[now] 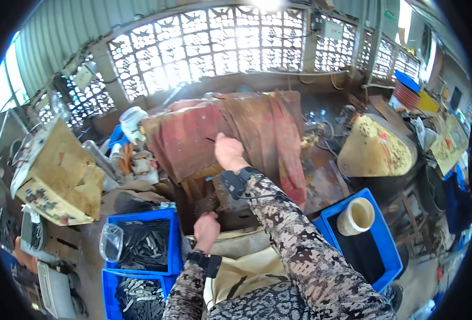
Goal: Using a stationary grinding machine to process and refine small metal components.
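My right hand (229, 152) is closed in front of a reddish-brown cloth (193, 133) that drapes over a bulky form. A thin dark strip (210, 140) pokes out to the left from between its fingers. Lower and to the left, my left hand (206, 232) is closed too, near the shadowed hollow under the cloth. Whatever it may hold is hidden. A cream apron (244, 266) lies over my lap, close to the left hand.
At left stand two blue bins, one with dark strips (146, 245), one with greyer strips (140, 296). A clear plastic tub (111, 242) leans at the upper bin. A blue crate (388, 256) holding a cream bucket (356, 216) is at right. Yellowed boxy covers (377, 146) flank the cloth.
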A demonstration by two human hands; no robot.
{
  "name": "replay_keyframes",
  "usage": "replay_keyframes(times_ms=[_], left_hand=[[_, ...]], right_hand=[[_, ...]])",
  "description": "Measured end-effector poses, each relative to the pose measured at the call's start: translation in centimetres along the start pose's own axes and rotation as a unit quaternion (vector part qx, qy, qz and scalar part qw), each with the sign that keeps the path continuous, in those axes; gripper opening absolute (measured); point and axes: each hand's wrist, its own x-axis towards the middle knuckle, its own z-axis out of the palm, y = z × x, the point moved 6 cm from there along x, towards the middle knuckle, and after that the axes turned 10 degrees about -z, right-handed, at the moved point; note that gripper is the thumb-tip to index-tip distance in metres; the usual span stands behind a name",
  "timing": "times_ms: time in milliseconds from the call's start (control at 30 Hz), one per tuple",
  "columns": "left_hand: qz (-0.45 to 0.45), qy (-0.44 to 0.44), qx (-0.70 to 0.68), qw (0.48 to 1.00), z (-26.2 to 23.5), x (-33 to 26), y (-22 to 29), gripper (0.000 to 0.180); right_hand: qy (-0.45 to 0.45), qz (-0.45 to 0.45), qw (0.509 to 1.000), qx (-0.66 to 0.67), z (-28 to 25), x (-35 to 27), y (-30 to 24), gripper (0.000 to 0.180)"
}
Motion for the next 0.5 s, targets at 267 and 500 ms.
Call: replay_keyframes(times_ms=[267,500], left_hand=[[0.05,0.095,-0.124,0.986,-0.4,1.6,-3.0,0.022],[0.08,0.15,-0.082,0.982,-2.8,4.2,-0.5,0.026]], right_hand=[[0.057,-0.196,0.977,-0.057,-3.6,-8.0,-2.2,0.025],[-0.075,-0.204,0.976,-0.01,-5.3,-25.3,-0.5,0.038]])
